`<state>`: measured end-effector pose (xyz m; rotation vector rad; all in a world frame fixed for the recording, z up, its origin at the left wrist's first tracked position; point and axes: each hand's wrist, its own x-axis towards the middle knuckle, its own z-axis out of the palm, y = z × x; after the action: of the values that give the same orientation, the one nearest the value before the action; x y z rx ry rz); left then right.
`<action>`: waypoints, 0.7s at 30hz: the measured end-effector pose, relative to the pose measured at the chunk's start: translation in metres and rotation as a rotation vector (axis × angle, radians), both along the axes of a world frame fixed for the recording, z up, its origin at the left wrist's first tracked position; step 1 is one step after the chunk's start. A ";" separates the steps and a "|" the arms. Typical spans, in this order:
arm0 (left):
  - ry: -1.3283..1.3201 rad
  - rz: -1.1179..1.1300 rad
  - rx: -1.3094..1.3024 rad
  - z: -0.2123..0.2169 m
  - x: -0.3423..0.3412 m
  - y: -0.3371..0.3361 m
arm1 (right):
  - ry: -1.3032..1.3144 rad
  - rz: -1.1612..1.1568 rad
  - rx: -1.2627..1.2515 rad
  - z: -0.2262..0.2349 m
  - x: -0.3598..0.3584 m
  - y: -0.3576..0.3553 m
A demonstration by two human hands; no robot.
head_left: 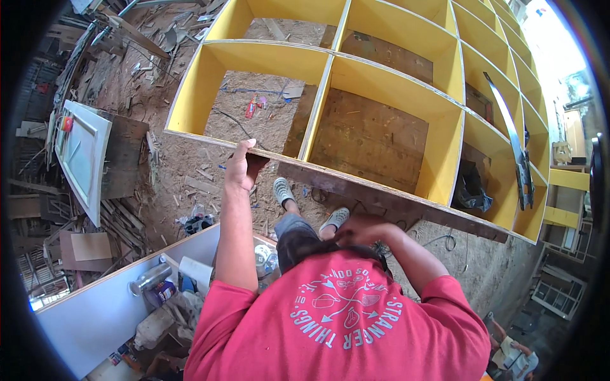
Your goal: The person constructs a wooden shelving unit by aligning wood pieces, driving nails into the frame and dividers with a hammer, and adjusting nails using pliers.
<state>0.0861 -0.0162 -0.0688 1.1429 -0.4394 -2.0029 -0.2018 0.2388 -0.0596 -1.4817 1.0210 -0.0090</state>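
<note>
A large yellow plywood shelf unit (394, 73), divided into open square compartments, lies in front of me on a brown board. My left hand (243, 166) grips its near edge at the left, thumb on top and fingers underneath. At my waist, my right hand (357, 230) is in shadow beside a dark cloth or pouch (302, 244); its fingers are hard to make out. A long tool with a metal blade and dark handle, like a handsaw (516, 152), lies across the dividers at the right. A black plastic bag (471, 187) sits in a compartment near it.
To the left, a white-framed panel (82, 159) leans among wood scraps. A white-sided box (95, 314) holding bottles and cloths is at lower left. A red object (251, 106) and cables lie on the dirt floor. A metal frame (562, 289) stands at the right.
</note>
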 end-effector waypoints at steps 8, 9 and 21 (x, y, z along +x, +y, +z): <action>-0.016 0.026 0.001 0.002 -0.001 0.003 | 0.012 -0.093 0.108 0.006 0.023 -0.007; -0.015 0.023 -0.001 0.003 -0.002 0.003 | -0.071 0.006 -0.062 -0.009 0.018 0.002; -0.015 0.028 0.001 0.007 0.000 0.003 | 0.034 -0.196 -0.062 0.005 -0.004 -0.012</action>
<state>0.0857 -0.0133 -0.0619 1.1591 -0.4280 -1.9719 -0.2055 0.2268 -0.0544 -1.4364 1.2002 -0.1571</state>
